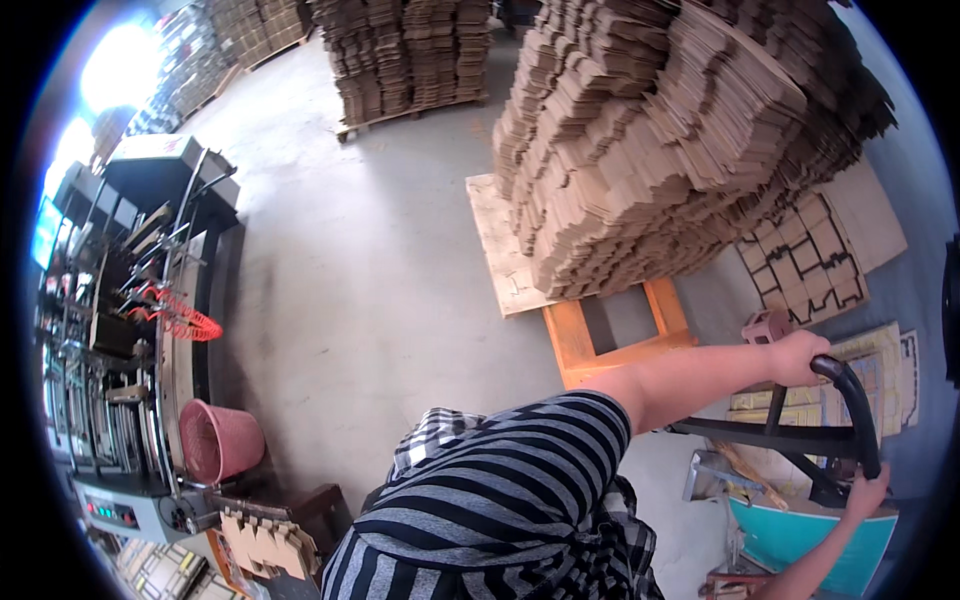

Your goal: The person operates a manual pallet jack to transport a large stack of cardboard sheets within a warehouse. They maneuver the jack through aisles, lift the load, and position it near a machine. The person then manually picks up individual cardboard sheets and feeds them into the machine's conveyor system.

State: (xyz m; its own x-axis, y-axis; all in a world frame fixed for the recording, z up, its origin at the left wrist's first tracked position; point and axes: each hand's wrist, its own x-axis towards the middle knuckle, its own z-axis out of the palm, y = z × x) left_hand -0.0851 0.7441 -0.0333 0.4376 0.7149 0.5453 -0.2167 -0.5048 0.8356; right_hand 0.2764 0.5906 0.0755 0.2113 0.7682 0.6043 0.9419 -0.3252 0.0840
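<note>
Black handle [864,412] at far right, running lengthwise from left hand [798,358] at upper end to right hand [869,492] at lower end; both hands' fingers curled closed round it; orange pallet truck [570,335] leftward, nearer left hand; cardboard stack [625,190] beyond

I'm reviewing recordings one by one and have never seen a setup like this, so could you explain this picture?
There is no robot here: a person works bare-handed. The one picture comes from a wide fisheye camera on their head, looking down, so straight edges bend. The left hand and the right hand both grip a black handle, apparently that of the orange pallet truck. Beside its forks, a tall cardboard stack sits on a wooden pallet. At left, a pink bucket stands by a machine.
</note>
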